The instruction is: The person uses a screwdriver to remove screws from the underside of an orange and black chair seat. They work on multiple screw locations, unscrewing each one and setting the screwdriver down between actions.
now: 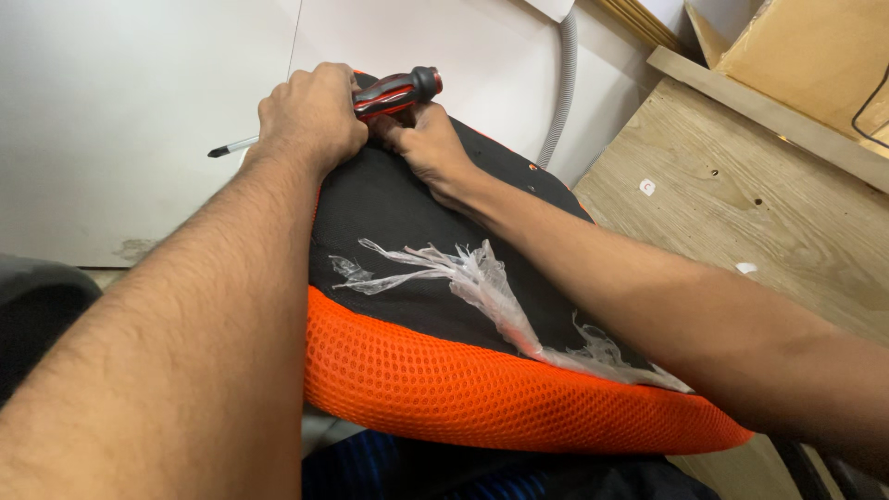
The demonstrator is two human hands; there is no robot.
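Left hand (310,116) grips a red-and-black screwdriver (394,93), shaft pointing left, at the far edge of a black-and-orange seat cushion (463,389). Right hand (426,143) pinches the fabric there, apparently to steady it. Torn plastic wrap (482,282) lies across the cushion.

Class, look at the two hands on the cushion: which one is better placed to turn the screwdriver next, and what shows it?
Probably the left hand: it is closed around the screwdriver, whose tip sticks out to its left. The right hand rests on the black-and-orange seat cushion, beside the handle.
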